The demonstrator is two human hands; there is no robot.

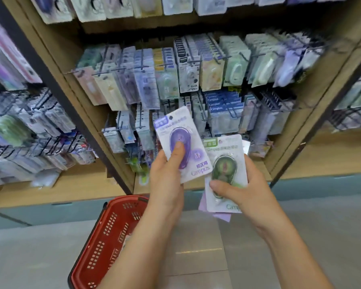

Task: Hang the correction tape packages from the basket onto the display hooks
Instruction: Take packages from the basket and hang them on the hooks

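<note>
My left hand [167,174] grips a purple correction tape package [175,130], thumb pressed on its blister, held upright in front of the lower hooks. My right hand [238,190] holds a small stack of packages with a green correction tape package [225,151] on top, thumb across its lower part; lilac cards [221,215] stick out beneath. The red basket [104,236] stands on the floor below my left forearm, its inside mostly hidden. Display hooks [221,57] in the wooden bay carry rows of hanging packages.
The wooden shelving bay [104,113] has a dark upright post on its left and another on its right. More packed hook racks [29,126] hang to the left. A pale tiled floor [300,236] spreads below the shelf base.
</note>
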